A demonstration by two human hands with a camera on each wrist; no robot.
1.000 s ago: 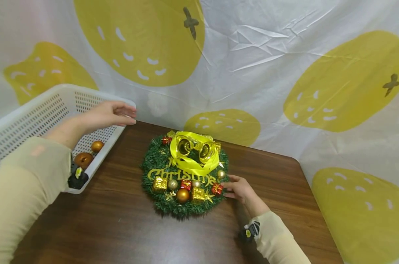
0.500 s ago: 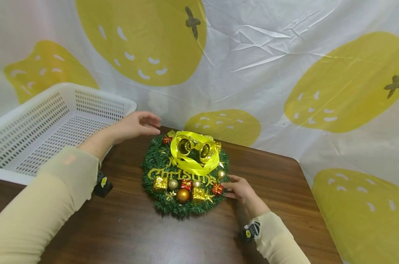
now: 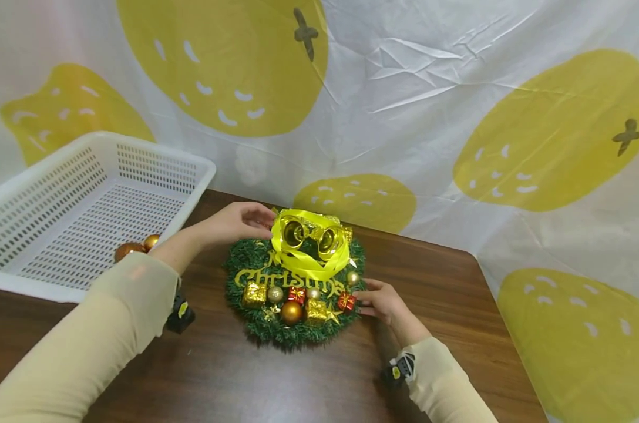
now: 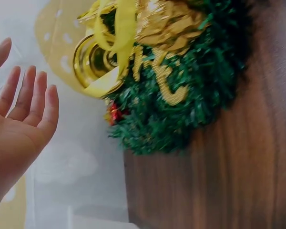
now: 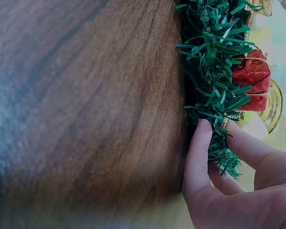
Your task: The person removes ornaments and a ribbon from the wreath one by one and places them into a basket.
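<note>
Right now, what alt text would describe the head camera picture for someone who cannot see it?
A green Christmas wreath lies on a brown table; the right hand touches its edge and the left hand reaches its yellow ribbon. A white basket stands left.

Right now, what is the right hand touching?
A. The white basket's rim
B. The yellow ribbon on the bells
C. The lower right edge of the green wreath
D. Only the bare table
C: the right hand has its fingers curled round the green wreath at its lower right edge, beside a small red gift box, as the right wrist view shows up close.
</note>
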